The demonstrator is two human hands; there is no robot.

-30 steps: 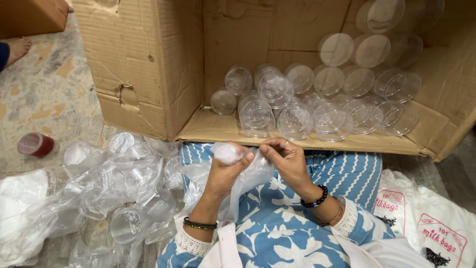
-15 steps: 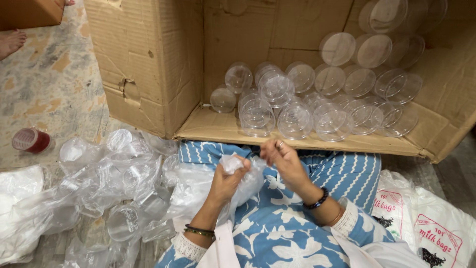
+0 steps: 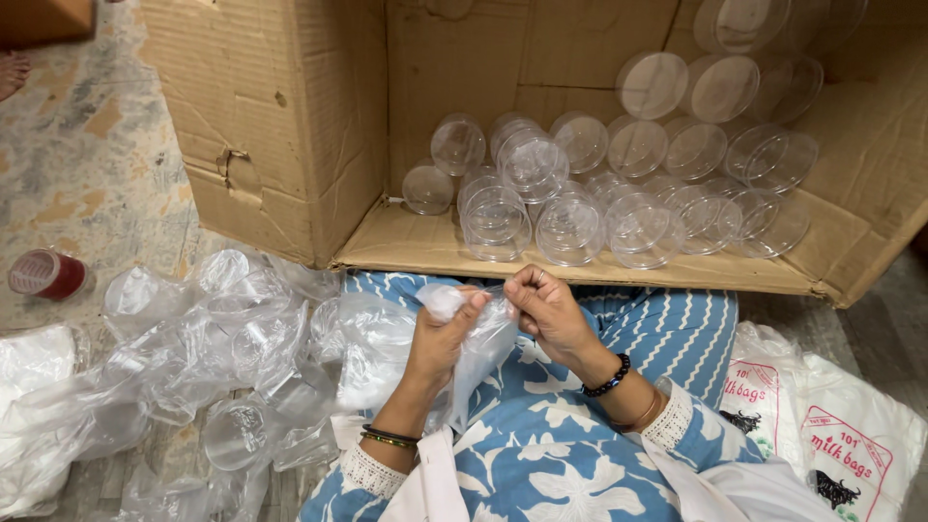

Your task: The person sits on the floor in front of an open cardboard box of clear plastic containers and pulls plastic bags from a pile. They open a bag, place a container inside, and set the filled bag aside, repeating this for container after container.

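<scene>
— Clear plastic everywhere on my feed. What are the hands doing at the centre of the frame?

— I see my left hand (image 3: 440, 333) clenched around a thin clear plastic bag (image 3: 474, 353), bunched near its top. My right hand (image 3: 546, 309) pinches the bag's upper edge between thumb and fingertips, right beside the left. Both are grasping the same bag, touching at the mouth.

— Why held like that?

— My reading: one hand gathers the neck so the other can work the opening. The bag hangs down over the blue patterned lap (image 3: 580, 454).

— Pose of the arms?

— Both wrists rise from the lower edge of the frame, forearms angled inward, palms facing each other, bangles on each wrist.

— And around them?

— Just above, a cardboard box (image 3: 290, 145) lies on its side, flap (image 3: 580, 266) forming a shelf, with round clear containers (image 3: 570, 227) stacked within easy reach. Left of the lap, a heap of loose clear bags and containers (image 3: 222, 358) lies on the floor. Printed white bags (image 3: 831, 435) sit lower right; a small red-lidded jar (image 3: 43, 274) far left.
</scene>
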